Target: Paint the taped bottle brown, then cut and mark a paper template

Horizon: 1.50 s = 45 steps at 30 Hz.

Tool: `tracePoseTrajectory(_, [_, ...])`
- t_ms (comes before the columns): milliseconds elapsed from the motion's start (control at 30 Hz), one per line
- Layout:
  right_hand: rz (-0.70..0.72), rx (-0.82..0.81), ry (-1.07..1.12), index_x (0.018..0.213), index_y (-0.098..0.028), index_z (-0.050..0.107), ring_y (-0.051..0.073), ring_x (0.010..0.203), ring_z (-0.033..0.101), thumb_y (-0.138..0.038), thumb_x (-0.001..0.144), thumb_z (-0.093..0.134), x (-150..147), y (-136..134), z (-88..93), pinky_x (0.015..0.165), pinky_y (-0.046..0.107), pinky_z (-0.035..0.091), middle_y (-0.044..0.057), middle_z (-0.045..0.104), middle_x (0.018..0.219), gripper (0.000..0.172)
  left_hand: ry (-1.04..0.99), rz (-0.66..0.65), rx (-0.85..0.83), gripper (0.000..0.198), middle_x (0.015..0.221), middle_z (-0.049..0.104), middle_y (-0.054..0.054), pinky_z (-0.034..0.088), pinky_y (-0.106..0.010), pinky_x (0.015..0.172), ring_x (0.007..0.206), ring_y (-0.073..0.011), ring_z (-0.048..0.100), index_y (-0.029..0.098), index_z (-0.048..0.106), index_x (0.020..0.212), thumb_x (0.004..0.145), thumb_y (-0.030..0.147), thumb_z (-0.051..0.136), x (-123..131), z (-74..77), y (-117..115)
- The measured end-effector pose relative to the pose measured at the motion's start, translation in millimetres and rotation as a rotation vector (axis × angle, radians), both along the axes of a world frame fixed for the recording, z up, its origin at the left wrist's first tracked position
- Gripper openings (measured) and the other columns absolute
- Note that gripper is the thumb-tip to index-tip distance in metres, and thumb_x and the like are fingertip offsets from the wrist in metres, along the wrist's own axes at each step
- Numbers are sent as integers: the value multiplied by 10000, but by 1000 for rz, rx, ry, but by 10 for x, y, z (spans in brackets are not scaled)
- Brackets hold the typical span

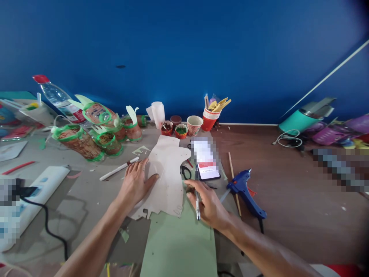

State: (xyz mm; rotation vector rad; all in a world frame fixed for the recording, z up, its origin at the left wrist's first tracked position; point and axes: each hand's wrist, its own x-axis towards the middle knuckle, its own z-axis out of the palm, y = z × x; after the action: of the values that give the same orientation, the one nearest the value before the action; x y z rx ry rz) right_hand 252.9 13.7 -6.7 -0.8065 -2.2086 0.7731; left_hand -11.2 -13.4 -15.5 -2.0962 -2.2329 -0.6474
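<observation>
My left hand (137, 181) lies with fingers spread on a white sheet of paper (165, 169) that has cut, irregular edges. Under that sheet, a pale green sheet (180, 246) reaches toward the table's front edge. A clear-barrelled pen (197, 206) is held in my right hand (210, 204), its barrel pointing away from me beside the white sheet. Something dark and brownish shows beneath the right fingers; I cannot make it out. Black scissors handles (186, 172) lie partly covered between the white sheet and a phone (209, 163). Left of my left hand rests a white marker (118, 169).
A blue glue gun (248, 194) and a wooden stick (235, 184) lie to the right. Paint cups (181, 131) and red cups with yellow tools (211, 119) stand at the back. Green-rimmed brown containers (79, 142), a bottle (60, 98) and a power strip (43, 200) occupy the left.
</observation>
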Motion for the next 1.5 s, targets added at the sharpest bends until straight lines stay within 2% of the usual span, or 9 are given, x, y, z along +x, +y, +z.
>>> tracePoseTrajectory(133, [-5, 15, -38, 1185, -201, 516, 244, 887, 632, -114, 843, 514, -2, -1, -38, 768, 377, 528, 107, 663, 1004, 353, 0, 34, -14, 598, 1227, 592, -181, 366, -504, 996, 1142, -343, 540, 132, 421, 1301, 832, 488, 528, 7, 3, 5])
tracePoseTrajectory(300, [-38, 43, -100, 1173, -186, 519, 268, 871, 607, -106, 823, 524, -24, 1, -65, 757, 408, 513, 124, 646, 982, 359, 8, 97, -67, 612, 1260, 577, -194, 324, -509, 1022, 1187, -355, 510, 124, 449, 1292, 826, 516, 514, -25, -8, 21])
tracePoseTrajectory(533, [-2, 26, -73, 1139, -142, 544, 275, 871, 572, -101, 801, 545, -32, 16, 13, 789, 436, 498, 131, 653, 935, 340, -189, 86, -38, 577, 1202, 626, -169, 293, -529, 1038, 1182, -335, 526, 151, 468, 1259, 807, 507, 515, -49, -81, 58])
tracePoseTrajectory(900, [16, -150, -16, 1165, -186, 542, 243, 956, 597, -157, 814, 587, -29, -10, 30, 831, 363, 493, 110, 648, 1047, 355, -401, 32, -80, 505, 1103, 679, -140, 345, -520, 995, 1071, -315, 598, 182, 507, 1178, 795, 512, 497, -26, 50, 63])
tracePoseTrajectory(1067, [-35, -183, 11, 1160, -201, 542, 196, 797, 609, -162, 813, 583, -64, -2, -9, 742, 311, 501, 68, 653, 927, 352, -531, -25, -69, 472, 1090, 679, -141, 398, -482, 976, 1020, -289, 630, 177, 521, 1169, 800, 470, 547, -41, 41, 56])
tracePoseTrajectory(1200, [-85, -219, 80, 1131, -199, 550, 154, 655, 562, -154, 797, 594, -125, 4, -59, 626, 262, 485, 23, 606, 794, 339, -646, -69, -74, 483, 1139, 660, -161, 411, -470, 974, 1070, -284, 614, 169, 507, 1202, 812, 447, 568, -63, 7, 61])
tracePoseTrajectory(1300, [-84, -312, 157, 1093, -200, 541, 128, 583, 514, -153, 795, 578, -178, -1, -85, 539, 230, 453, -12, 547, 719, 304, -706, -72, -80, 507, 1172, 642, -177, 415, -465, 973, 1119, -293, 588, 157, 501, 1218, 813, 449, 585, -61, 1, 58])
tracePoseTrajectory(1400, [-60, -410, 230, 1052, -205, 515, 107, 529, 463, -148, 790, 554, -206, -8, -63, 468, 202, 407, -36, 496, 682, 272, -765, -48, -75, 521, 1206, 624, -166, 422, -450, 969, 1161, -296, 558, 176, 498, 1239, 812, 458, 596, -36, 51, 35])
tracePoseTrajectory(1500, [-54, -400, 278, 1034, -210, 495, 106, 557, 479, -154, 793, 546, -189, -4, -6, 475, 197, 406, -27, 500, 719, 253, -858, -53, 9, 516, 1221, 611, -142, 418, -418, 979, 1185, -283, 538, 198, 498, 1237, 808, 462, 611, 1, 150, 3])
